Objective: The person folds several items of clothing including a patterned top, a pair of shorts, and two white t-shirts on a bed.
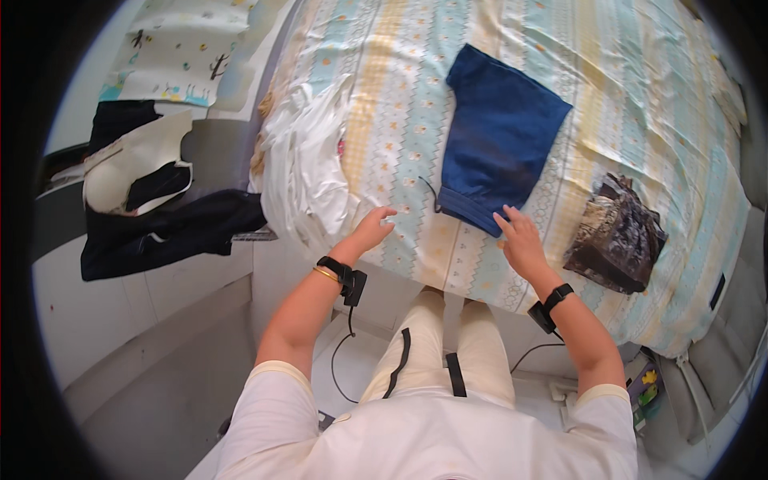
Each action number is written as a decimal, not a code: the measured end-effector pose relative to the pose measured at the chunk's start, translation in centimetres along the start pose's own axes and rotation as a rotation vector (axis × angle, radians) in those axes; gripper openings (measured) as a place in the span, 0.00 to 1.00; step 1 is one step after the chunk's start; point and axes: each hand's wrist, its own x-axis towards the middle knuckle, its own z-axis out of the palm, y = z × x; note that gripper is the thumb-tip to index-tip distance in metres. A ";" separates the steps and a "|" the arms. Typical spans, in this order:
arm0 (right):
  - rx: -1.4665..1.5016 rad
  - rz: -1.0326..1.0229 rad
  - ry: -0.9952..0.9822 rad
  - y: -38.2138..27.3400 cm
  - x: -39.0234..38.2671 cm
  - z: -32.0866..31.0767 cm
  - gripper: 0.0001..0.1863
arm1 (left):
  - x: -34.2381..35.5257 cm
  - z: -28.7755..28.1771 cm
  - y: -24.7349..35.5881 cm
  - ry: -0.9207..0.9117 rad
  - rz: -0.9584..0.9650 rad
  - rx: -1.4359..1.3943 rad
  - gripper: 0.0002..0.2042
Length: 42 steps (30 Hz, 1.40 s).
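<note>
A pair of dark blue shorts [504, 132] lies folded lengthwise on the patterned bed cover [404, 160]. Its ribbed waistband is toward me, and a dark drawstring trails from the left end. My right hand [522, 242] is at the right end of the waistband, fingers stretched and apart; I cannot tell whether the fingertips touch the cloth. Left of the shorts, my left hand [373, 230] hovers over the bed's near edge. Its fingers are spread with nothing in them, close to a heap of white clothing [308, 164].
A folded dark patterned garment [614, 236] rests on the bed at the right. To the left, a cream bra [120, 180] and black clothes [172, 232] lie over a grey surface. A grey chair [720, 336] stands at the right. Cables hang from both wrist devices.
</note>
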 end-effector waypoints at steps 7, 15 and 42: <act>-0.120 0.051 -0.202 0.5 2.0 2.0 0.32 | -5.4 -3.6 -5.5 0.560 -0.223 0.067 0.18; 0.006 0.014 0.091 -5.5 8.7 0.3 0.17 | -3.3 -9.1 -8.2 1.041 -0.112 -0.027 0.22; 0.357 -0.224 -0.103 -16.9 22.2 -0.3 0.18 | -20.1 -23.3 6.2 -0.138 0.271 -0.418 0.09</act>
